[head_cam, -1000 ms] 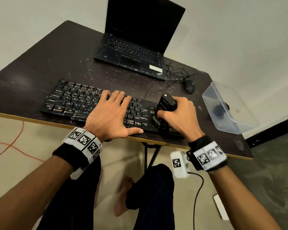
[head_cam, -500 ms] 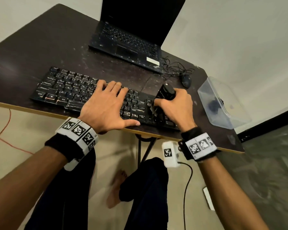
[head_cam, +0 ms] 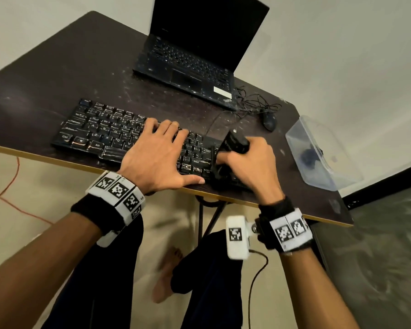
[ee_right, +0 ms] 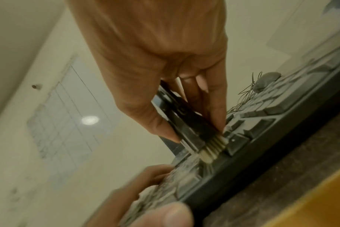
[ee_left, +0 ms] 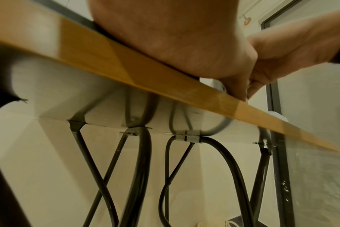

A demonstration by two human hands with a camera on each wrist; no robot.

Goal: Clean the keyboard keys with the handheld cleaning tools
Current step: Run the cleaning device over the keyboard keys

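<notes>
A black dusty keyboard (head_cam: 105,134) lies along the front edge of the dark table (head_cam: 57,74). My left hand (head_cam: 157,153) lies flat on its middle keys with fingers straight and spread, thumb along the front edge. My right hand (head_cam: 249,162) grips a black cleaning brush (head_cam: 233,144) over the keyboard's right end. In the right wrist view the brush (ee_right: 186,122) stands tilted, held between thumb and fingers, and its pale bristles (ee_right: 213,147) press on the keys (ee_right: 239,138). The left wrist view shows only the left palm (ee_left: 175,38) on the table edge (ee_left: 126,64).
An open black laptop (head_cam: 195,55) stands at the back of the table. A black mouse (head_cam: 269,121) with a tangled cable lies to its right. A clear plastic box (head_cam: 318,150) holding a dark object sits at the right edge. Table legs and my knees are below.
The brush has shifted slightly toward the keyboard's front right keys. My left hand stays flat on the keys. The head view has shifted.
</notes>
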